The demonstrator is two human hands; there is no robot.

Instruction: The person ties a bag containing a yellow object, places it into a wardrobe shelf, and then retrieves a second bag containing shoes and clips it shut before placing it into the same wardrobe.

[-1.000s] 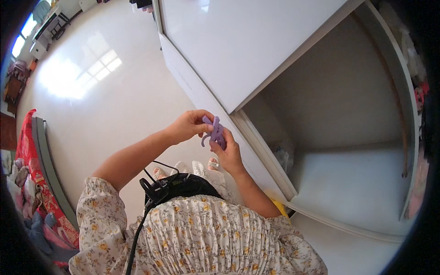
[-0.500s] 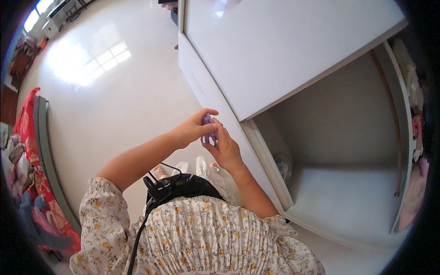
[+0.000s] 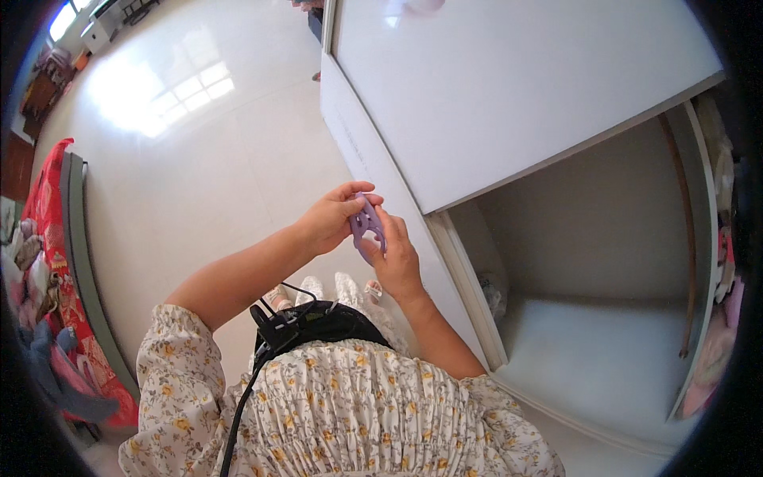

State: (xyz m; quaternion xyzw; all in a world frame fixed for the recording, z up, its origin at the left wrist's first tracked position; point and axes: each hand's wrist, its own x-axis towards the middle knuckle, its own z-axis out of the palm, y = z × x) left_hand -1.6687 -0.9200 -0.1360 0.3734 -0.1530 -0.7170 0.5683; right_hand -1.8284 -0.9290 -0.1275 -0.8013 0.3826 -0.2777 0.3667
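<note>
Between my two hands, in front of my body, is a small purple plastic piece (image 3: 366, 225) with cut-out openings, possibly a folded hanger. My left hand (image 3: 328, 221) grips its upper end, thumb on the face. From the right, my right hand (image 3: 400, 265) pinches its lower end and side, partly covering it. Both hands are closed on the piece, held in the air beside the white cabinet front. Its exact kind is too small to tell.
A white cabinet (image 3: 509, 87) stands at the right, its large compartment (image 3: 596, 230) exposed, with a clear plastic bag (image 3: 493, 294) inside and a brown rod-like strip (image 3: 682, 238). At the left, clothes (image 3: 56, 358) lie on a red cloth (image 3: 79, 318) over a bed. Pale glossy floor (image 3: 207, 183) lies between.
The purple piece has turned, so its openings face me more. My right fingers have shifted along its lower end. The view has moved slightly.
</note>
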